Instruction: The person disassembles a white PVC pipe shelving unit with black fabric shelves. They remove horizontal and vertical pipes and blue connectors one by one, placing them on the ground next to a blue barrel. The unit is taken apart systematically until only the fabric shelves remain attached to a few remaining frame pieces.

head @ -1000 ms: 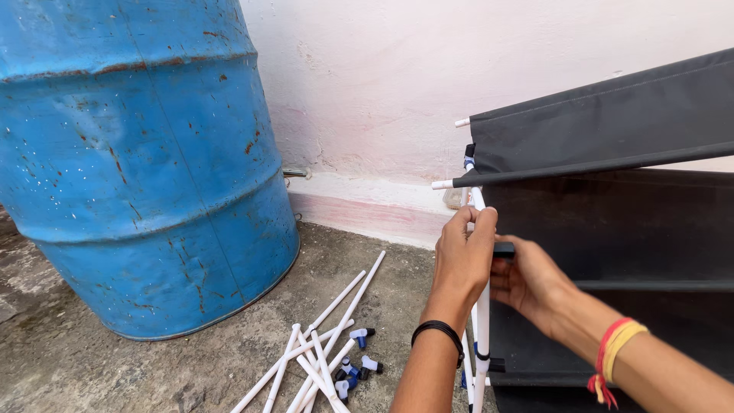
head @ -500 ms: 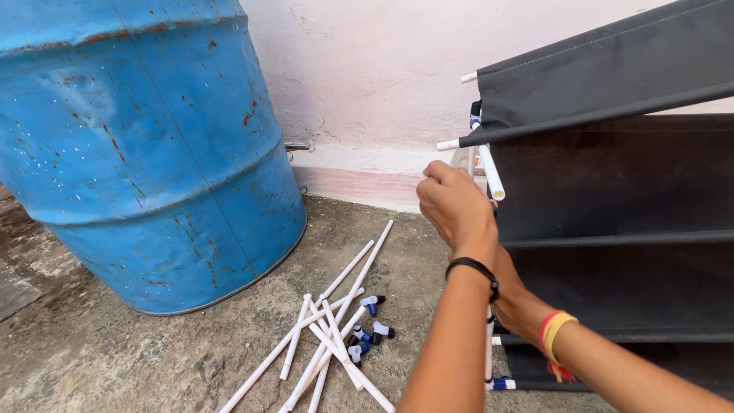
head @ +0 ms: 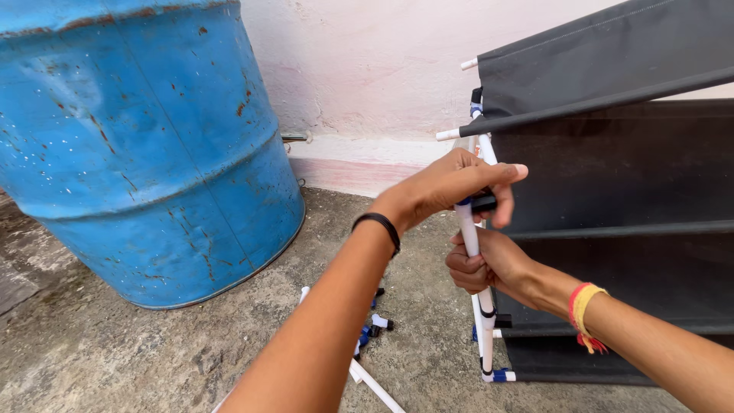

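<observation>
Left hand (head: 451, 183): closed around the top of the upright white tube (head: 468, 237) at the front corner of the rack, fingers wrapped, forefinger stretched to the right over a dark connector (head: 483, 203). Black band (head: 380, 226) on the left wrist.

Right hand (head: 483, 264): clenched on the same tube, lower down, just beneath the left hand (the two not touching, a short bare length of tube between them). Red and yellow thread (head: 585, 307) tied at the right wrist.

Upright white tube: vertical, at the left edge of the black fabric shelf rack (head: 612, 191), lower end seated in a blue-and-white connector (head: 501, 375) near the concrete floor (head: 99, 352). Above the hands, two white tube ends (head: 447, 134) projecting leftward from the tilted top fabric panel.

Rack: several black fabric tiers, one above another, against the pale pink wall (head: 367, 76).

Left of the hands: large blue steel drum (head: 130, 145), rust-spotted, standing on the floor close to the wall. Between drum and rack, partly hidden behind the left forearm: loose white tubes (head: 375, 382) and small blue-and-black connectors (head: 373, 330) lying on the floor.
</observation>
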